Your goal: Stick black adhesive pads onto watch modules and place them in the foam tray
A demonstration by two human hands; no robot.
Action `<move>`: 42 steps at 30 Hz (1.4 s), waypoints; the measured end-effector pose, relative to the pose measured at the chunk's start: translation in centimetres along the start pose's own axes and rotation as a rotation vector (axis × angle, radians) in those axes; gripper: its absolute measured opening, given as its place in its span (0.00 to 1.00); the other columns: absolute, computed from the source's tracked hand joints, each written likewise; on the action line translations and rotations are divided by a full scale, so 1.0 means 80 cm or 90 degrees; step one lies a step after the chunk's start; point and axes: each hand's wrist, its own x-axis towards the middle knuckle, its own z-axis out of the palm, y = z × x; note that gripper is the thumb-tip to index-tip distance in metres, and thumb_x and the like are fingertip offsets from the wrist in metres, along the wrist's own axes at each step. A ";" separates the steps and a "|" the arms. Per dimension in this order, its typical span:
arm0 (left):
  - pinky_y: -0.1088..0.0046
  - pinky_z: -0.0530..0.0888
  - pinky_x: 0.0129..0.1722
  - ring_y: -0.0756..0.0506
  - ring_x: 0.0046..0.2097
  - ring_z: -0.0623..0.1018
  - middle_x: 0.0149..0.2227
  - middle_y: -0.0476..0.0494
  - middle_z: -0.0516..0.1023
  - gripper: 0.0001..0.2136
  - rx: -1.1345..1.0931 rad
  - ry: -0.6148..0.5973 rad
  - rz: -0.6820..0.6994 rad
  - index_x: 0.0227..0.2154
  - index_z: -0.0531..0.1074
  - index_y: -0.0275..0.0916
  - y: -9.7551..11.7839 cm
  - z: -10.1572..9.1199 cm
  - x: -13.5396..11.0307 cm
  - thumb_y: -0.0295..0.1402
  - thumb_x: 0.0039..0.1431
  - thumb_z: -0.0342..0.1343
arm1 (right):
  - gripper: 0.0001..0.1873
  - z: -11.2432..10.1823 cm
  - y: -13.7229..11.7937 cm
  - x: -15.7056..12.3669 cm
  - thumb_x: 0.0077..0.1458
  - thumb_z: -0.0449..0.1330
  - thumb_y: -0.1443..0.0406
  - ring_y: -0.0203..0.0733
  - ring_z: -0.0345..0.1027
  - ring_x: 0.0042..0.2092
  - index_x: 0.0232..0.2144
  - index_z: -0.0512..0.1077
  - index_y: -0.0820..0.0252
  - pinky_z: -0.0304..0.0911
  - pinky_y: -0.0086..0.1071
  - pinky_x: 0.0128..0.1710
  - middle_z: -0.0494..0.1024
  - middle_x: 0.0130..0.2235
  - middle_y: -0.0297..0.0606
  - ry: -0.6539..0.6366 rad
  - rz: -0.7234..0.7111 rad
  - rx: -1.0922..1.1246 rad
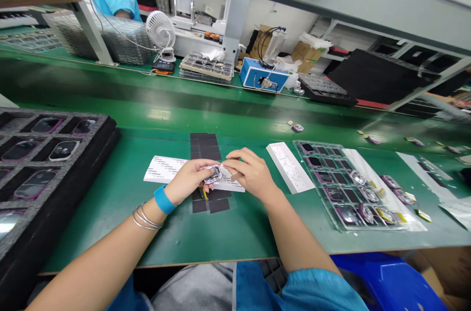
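Over the green bench [110, 188], both hands meet on one small pink-rimmed module [213, 174]: left hand [187, 181] fingers clamped around it, right hand [250, 171] fingertips pinched at its edge. One clear tray [333, 222] holds about a dozen modules; one black foam tray [22, 247] holds several more.

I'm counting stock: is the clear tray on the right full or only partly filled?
Partly filled. The clear tray holds small parts in many pockets, but several pockets, mostly in its middle, look empty.

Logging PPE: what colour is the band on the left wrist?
Bright blue wristband, beside silver bangles; head view shows it best.
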 end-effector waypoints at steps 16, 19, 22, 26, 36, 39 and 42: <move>0.77 0.71 0.25 0.52 0.24 0.72 0.28 0.47 0.77 0.17 0.066 0.003 0.047 0.44 0.74 0.32 0.004 0.005 -0.004 0.32 0.52 0.53 | 0.13 0.019 -0.017 0.000 0.56 0.50 0.73 0.37 0.62 0.36 0.34 0.73 0.55 0.55 0.27 0.26 0.75 0.37 0.37 -0.009 -0.023 -0.030; 0.76 0.71 0.24 0.51 0.24 0.72 0.28 0.46 0.77 0.17 0.095 0.011 0.067 0.44 0.74 0.32 0.002 0.004 -0.003 0.33 0.52 0.52 | 0.13 0.021 -0.016 -0.001 0.56 0.51 0.73 0.38 0.62 0.36 0.34 0.74 0.54 0.57 0.27 0.27 0.75 0.37 0.37 0.014 -0.019 -0.014; 0.75 0.72 0.26 0.50 0.24 0.73 0.29 0.46 0.78 0.17 0.126 0.012 0.091 0.44 0.74 0.33 -0.002 0.002 -0.002 0.34 0.53 0.51 | 0.13 0.023 -0.014 -0.002 0.57 0.51 0.71 0.38 0.62 0.36 0.35 0.74 0.53 0.59 0.28 0.29 0.74 0.37 0.38 0.012 -0.003 0.007; 0.74 0.73 0.27 0.49 0.25 0.74 0.30 0.46 0.79 0.17 0.181 0.026 0.123 0.44 0.75 0.35 -0.008 0.001 0.000 0.35 0.54 0.50 | 0.12 0.025 -0.013 -0.003 0.58 0.53 0.68 0.39 0.63 0.37 0.37 0.75 0.52 0.61 0.29 0.31 0.73 0.38 0.39 0.003 0.011 0.028; 0.76 0.71 0.27 0.48 0.25 0.76 0.29 0.48 0.79 0.16 0.287 0.071 0.176 0.44 0.75 0.37 -0.010 -0.003 0.000 0.33 0.55 0.48 | 0.10 0.035 -0.012 -0.001 0.57 0.55 0.65 0.39 0.66 0.38 0.38 0.76 0.53 0.66 0.34 0.36 0.75 0.38 0.40 0.032 0.048 0.111; 0.76 0.71 0.27 0.49 0.24 0.76 0.29 0.48 0.79 0.17 0.296 0.075 0.181 0.45 0.75 0.37 -0.010 -0.003 0.000 0.32 0.55 0.48 | 0.08 0.038 -0.017 0.002 0.56 0.58 0.63 0.39 0.69 0.37 0.35 0.77 0.54 0.67 0.34 0.36 0.75 0.37 0.40 0.056 0.142 0.219; 0.76 0.70 0.26 0.48 0.24 0.75 0.28 0.48 0.78 0.16 0.317 0.076 0.190 0.44 0.75 0.38 -0.013 -0.002 0.002 0.32 0.55 0.47 | 0.05 0.042 -0.020 0.005 0.52 0.62 0.62 0.38 0.70 0.34 0.30 0.78 0.55 0.67 0.33 0.34 0.76 0.34 0.38 0.082 0.258 0.319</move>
